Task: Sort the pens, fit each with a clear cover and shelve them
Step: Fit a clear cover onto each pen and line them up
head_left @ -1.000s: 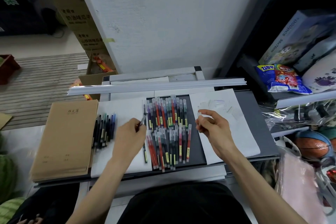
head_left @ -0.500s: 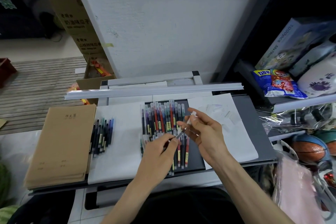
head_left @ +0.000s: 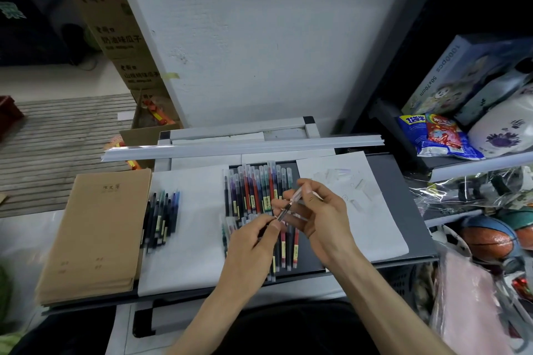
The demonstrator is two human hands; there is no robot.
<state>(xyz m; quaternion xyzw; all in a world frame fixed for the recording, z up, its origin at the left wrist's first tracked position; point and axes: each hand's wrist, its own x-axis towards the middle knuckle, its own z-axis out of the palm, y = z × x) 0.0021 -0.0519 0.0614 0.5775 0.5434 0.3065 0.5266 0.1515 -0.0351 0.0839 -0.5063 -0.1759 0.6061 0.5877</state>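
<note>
While one pen is being capped between the two hands, most of the job looks to lie ahead. Under everything, the grey desk (head_left: 391, 181) spreads out on all sides of the fingers. The shelves (head_left: 476, 166) that should take the finished pens stand well to the right of them, with no pens on them that I can make out. Far left of the fingers lies a stack of brown notebooks (head_left: 95, 233), which looks to have no part in the work. Directly beneath and beyond the fingers sits the main batch of pens (head_left: 253, 190), two rough rows of mixed red, blue, green and dark barrels. Whether these carry covers is too blurred to tell. Between the notebooks and the left fingers a smaller group of dark pens (head_left: 161, 216) lies apart, which I take for the sorted lot. Just right of the right fingers, loose covers (head_left: 357, 184) are scattered on white paper. The left hand (head_left: 251, 242) pinches a pen (head_left: 284, 212) by its barrel, tip pointing up and away. The right hand (head_left: 320, 216) pinches a clear cover (head_left: 297, 196) between thumb and fingertips at that tip. Whether it is seated I cannot tell.
</note>
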